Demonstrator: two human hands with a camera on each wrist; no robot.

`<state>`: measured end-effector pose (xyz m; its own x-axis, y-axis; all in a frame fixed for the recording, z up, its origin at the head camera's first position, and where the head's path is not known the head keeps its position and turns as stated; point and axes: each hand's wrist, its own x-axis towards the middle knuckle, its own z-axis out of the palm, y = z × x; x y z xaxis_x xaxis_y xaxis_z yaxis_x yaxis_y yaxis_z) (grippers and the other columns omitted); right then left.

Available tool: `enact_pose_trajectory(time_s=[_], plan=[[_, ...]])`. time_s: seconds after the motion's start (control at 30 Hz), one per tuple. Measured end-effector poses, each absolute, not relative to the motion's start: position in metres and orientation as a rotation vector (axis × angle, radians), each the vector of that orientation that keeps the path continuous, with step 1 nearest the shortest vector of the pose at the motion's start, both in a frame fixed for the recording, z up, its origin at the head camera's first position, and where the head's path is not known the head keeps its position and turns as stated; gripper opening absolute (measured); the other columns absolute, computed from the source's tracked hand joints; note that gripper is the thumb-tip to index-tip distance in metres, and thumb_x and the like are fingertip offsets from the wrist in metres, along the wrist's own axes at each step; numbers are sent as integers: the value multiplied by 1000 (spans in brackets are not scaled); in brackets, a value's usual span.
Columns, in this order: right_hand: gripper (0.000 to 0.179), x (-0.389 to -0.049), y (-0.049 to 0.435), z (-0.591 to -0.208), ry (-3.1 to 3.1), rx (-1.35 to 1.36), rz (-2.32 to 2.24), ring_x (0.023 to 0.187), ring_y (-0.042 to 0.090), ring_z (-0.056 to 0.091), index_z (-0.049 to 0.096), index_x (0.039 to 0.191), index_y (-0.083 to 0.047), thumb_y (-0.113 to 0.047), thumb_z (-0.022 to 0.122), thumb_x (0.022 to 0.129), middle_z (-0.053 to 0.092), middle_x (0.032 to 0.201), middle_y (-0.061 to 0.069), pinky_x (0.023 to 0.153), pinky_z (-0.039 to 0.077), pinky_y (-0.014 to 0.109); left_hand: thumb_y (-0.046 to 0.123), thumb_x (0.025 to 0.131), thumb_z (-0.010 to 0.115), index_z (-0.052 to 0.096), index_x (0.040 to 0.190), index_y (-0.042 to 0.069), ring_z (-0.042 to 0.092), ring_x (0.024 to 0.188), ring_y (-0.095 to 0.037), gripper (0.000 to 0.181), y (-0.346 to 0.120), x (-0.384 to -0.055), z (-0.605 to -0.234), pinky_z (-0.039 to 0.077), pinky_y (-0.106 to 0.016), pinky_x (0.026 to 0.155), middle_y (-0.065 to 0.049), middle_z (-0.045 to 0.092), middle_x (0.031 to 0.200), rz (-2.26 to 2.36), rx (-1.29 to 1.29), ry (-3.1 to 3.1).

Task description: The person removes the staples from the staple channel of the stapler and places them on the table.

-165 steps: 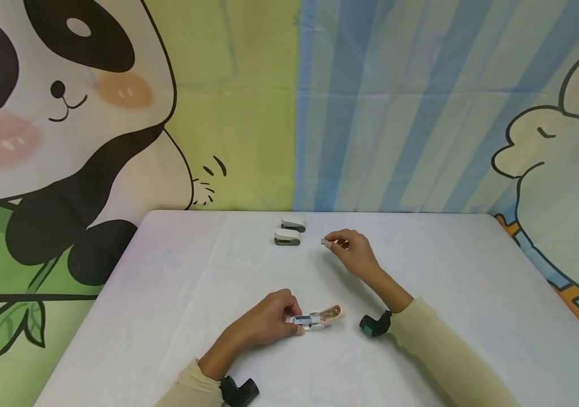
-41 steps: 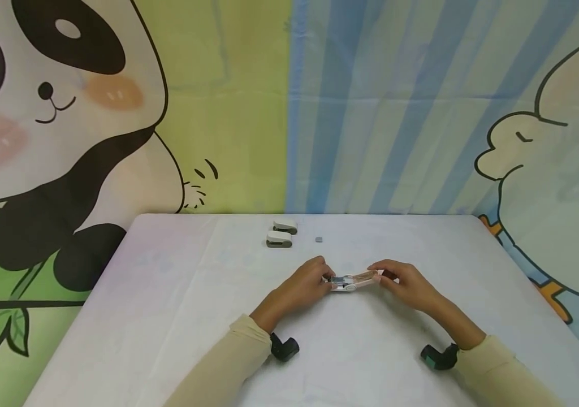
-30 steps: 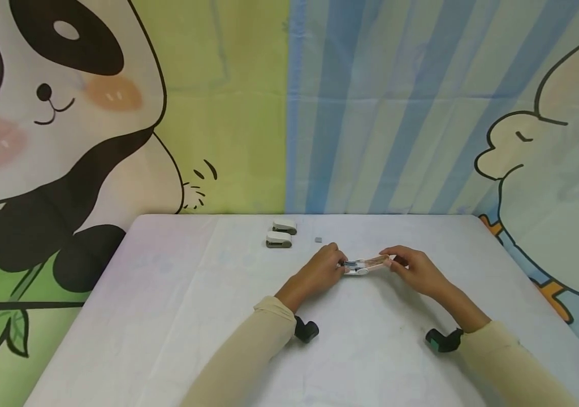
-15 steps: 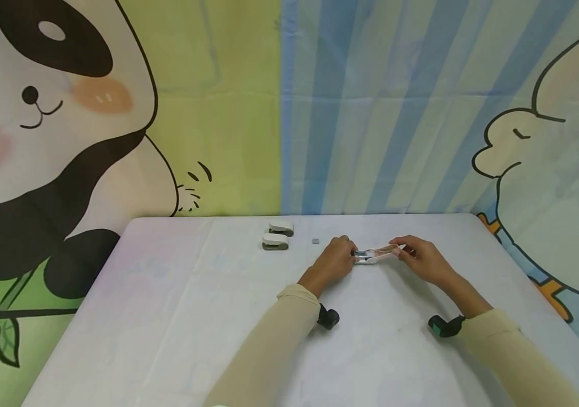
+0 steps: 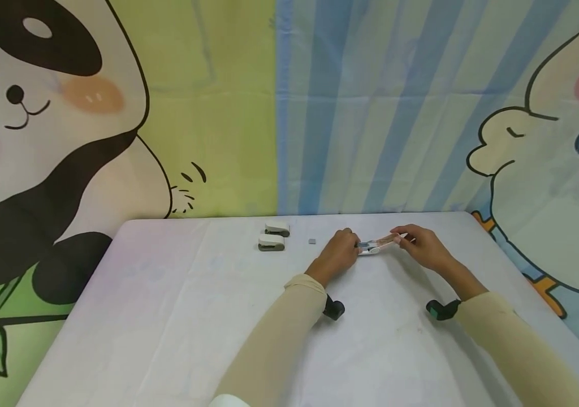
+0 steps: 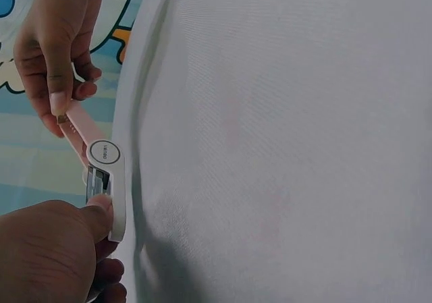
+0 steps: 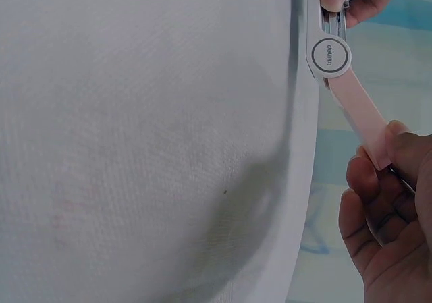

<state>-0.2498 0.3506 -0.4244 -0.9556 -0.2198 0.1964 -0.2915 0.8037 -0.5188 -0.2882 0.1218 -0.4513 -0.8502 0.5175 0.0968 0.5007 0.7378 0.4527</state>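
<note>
A pink-and-white stapler [image 7: 329, 54] is held between my hands with its pink arm [image 7: 363, 111] swung up from the white base. My left hand [image 5: 339, 252] grips the base, its thumb pressing beside the metal staple channel [image 6: 97, 181]. Between thumb and fingers, my right hand [image 5: 422, 247] pinches the free end of the pink arm. In the left wrist view the right hand [image 6: 57, 60] is seen from its thumb side. A small grey block [image 5: 312, 241], looking like a strip of staples, lies on the table left of the stapler.
Two small white-and-grey staplers [image 5: 271, 243] sit one behind the other near the far edge of the white-covered table [image 5: 193, 316]. Behind that edge hangs a cartoon backdrop [image 5: 340, 113]. Black cameras [image 5: 333, 308] are strapped at both wrists.
Earlier my right hand held the small grey block; it now lies on the table and that hand pinches the stapler's arm. Both hands have carried the stapler toward the far edge and rightward.
</note>
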Motion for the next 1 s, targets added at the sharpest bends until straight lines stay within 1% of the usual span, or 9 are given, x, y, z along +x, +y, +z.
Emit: enact_pose_trajectory(time_s=[0.2, 0.37, 0.5, 0.67, 0.87, 1.0], plan=[[29, -256, 349, -428, -2871, 427, 858, 83, 27, 62, 62, 123, 1, -13, 60, 98, 64, 106, 17, 64, 49, 38, 21, 96, 64, 71, 115, 11, 51, 93, -12, 23, 122, -291, -458, 44, -22, 80, 2, 59, 99, 713, 816, 2905], [29, -257, 349, -429, -2900, 333, 845, 86, 28, 60, 62, 124, 0, -13, 60, 98, 63, 107, 17, 67, 50, 37, 20, 96, 63, 71, 118, 11, 50, 90, -12, 25, 124, -293, -460, 43, -22, 77, 0, 58, 98, 672, 851, 2914], [30, -257, 349, -431, -2924, 254, 852, 85, 27, 59, 61, 126, -2, -15, 58, 99, 64, 103, 15, 67, 50, 36, 19, 97, 62, 71, 119, 11, 49, 89, -13, 25, 125, -296, -459, 42, -23, 77, 0, 58, 98, 659, 855, 2906], [33, -258, 348, -434, -2925, 225, 860, 84, 27, 60, 60, 128, -2, -19, 58, 99, 65, 101, 15, 66, 50, 35, 20, 97, 61, 70, 120, 12, 50, 88, -12, 26, 120, -299, -463, 43, -23, 75, -1, 57, 98, 750, 848, 2859], [38, -258, 345, -431, -2894, 278, 899, 94, 32, 60, 58, 131, 0, -17, 61, 98, 62, 121, 19, 77, 51, 44, 21, 97, 62, 65, 126, 8, 52, 92, -12, 32, 110, -300, -463, 45, -25, 82, -2, 58, 103, 818, 779, 2798], [39, -261, 344, -426, -2865, 330, 885, 98, 34, 59, 58, 130, 1, -19, 62, 97, 62, 122, 19, 80, 49, 50, 21, 97, 62, 64, 126, 6, 53, 97, -14, 33, 103, -302, -462, 45, -26, 86, -3, 58, 106, 815, 749, 2795]])
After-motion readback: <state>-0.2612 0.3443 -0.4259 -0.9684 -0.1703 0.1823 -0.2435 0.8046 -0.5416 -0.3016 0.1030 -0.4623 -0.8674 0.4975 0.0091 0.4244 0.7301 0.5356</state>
